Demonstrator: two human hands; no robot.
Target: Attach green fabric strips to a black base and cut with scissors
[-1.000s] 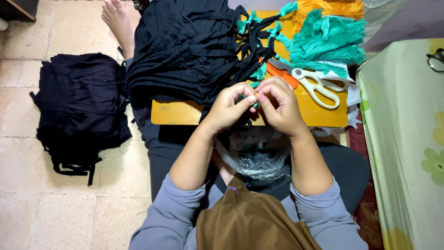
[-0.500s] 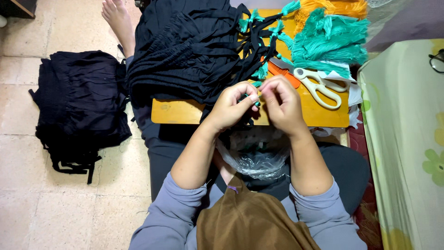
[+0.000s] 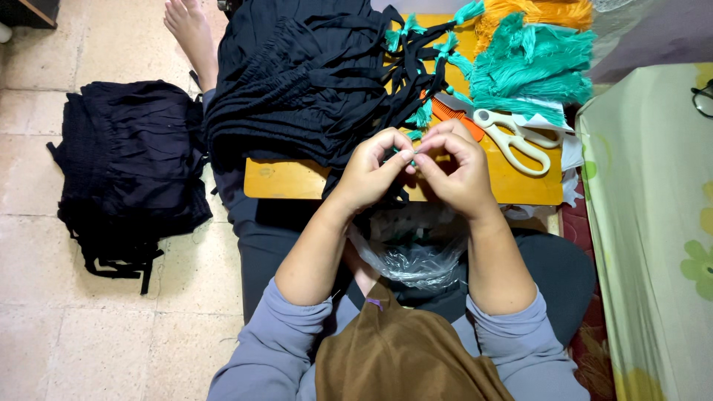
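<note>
My left hand [image 3: 371,169] and my right hand [image 3: 454,167] meet fingertip to fingertip over the front edge of a small wooden board [image 3: 290,180]. Between the fingertips they pinch a small teal tassel [image 3: 407,152] at the end of a black strap. The strap leads up to a pile of black garments [image 3: 304,74] lying on the board, with several teal tassels on its straps. A clear plastic bag [image 3: 416,249] rests in my lap below the hands.
White-handled scissors [image 3: 516,136] and an orange comb [image 3: 449,115] lie on the board's right part. Teal tassels [image 3: 531,63] and orange tassels [image 3: 546,11] are heaped at the back right. A second black garment pile [image 3: 130,163] lies on the tiled floor at left. A floral cloth [image 3: 653,223] borders the right.
Both hands stayed together at the same spot, with only small finger movements on the tassel. Nothing else moved.
</note>
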